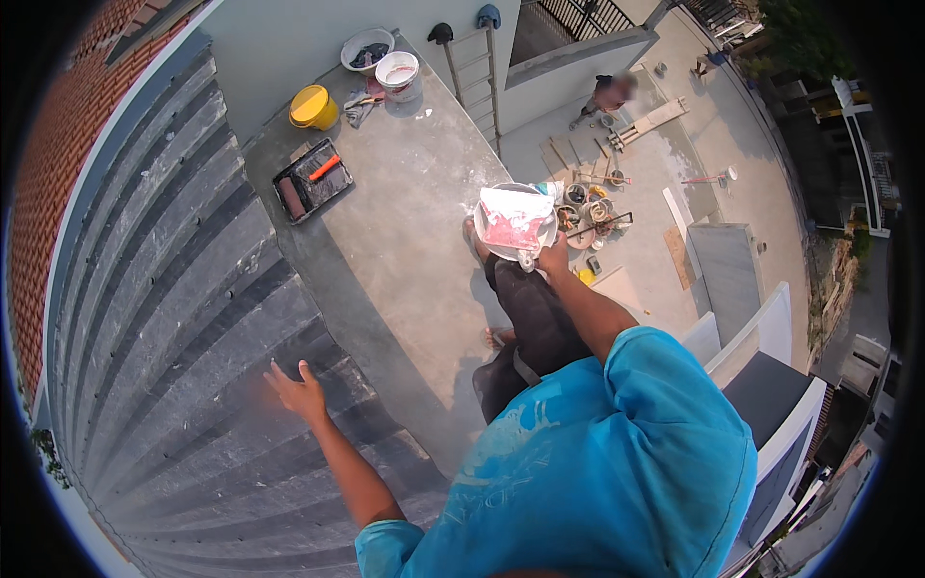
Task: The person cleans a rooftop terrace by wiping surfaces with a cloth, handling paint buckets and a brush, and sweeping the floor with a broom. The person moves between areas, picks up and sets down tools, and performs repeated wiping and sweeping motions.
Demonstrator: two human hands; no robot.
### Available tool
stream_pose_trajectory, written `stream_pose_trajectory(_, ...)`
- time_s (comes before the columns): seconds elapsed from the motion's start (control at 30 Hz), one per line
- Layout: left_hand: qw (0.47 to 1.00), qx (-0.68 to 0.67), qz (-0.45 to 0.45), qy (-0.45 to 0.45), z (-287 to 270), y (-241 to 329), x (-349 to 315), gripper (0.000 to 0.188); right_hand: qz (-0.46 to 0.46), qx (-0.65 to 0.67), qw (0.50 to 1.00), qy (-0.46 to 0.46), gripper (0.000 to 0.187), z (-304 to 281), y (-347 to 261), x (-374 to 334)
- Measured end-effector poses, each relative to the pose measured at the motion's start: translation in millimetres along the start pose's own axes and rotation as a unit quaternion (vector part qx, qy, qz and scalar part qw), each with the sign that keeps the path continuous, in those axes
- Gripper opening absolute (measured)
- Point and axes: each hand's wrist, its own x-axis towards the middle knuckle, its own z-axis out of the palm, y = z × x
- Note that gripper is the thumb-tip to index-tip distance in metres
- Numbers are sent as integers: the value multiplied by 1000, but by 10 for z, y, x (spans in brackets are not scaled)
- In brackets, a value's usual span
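Note:
My right hand (552,257) is closed on the near rim of a white bucket (550,231), which hangs close to my dark-trousered leg. Across the bucket lies a white and pinkish-red piece (515,216), either a bag or a sheet; I cannot tell which. Out to the left, my left hand (301,393) is open, fingers spread, holding nothing. It is over the grey corrugated roof (193,337), and whether it touches the sheets is unclear. My bare feet are on the concrete ledge (395,222).
A black paint tray (332,185) holds an orange-handled roller (325,168). Beyond are a yellow bucket (314,109), a white pail (398,75) and a basin (356,45). A ladder (473,72) leans at the ledge's edge. Below, a person (610,93) is near buckets and boards.

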Motion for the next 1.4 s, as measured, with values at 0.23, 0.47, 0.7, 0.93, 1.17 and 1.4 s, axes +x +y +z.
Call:
stream_pose_trajectory(0.23,938,28,-146,-313,329,500,1241,109,54,38,998,9,64,326,-789,673)
stream_pose_trajectory(0.47,895,67,-196,-395,241,600,1154,117,55,50,997,29,60,832,-1828,845)
stream_pose_trajectory(0.7,851,80,-234,-464,50,865,1415,119,52,72,996,14,56,1955,-2621,1573)
stream_pose_trajectory(0.93,778,65,-265,-566,184,990,1930,94,69,94,993,8,55,3363,-3536,2196)
stream_pose_trajectory(1.17,639,-6,-220,-737,-269,3207,4012,60,120,134,984,17,44,4715,-4277,2890)
stream_pose_trajectory(1.4,786,-275,-75,-549,444,4295,4850,28,114,88,990,6,52,6158,-4708,4105)
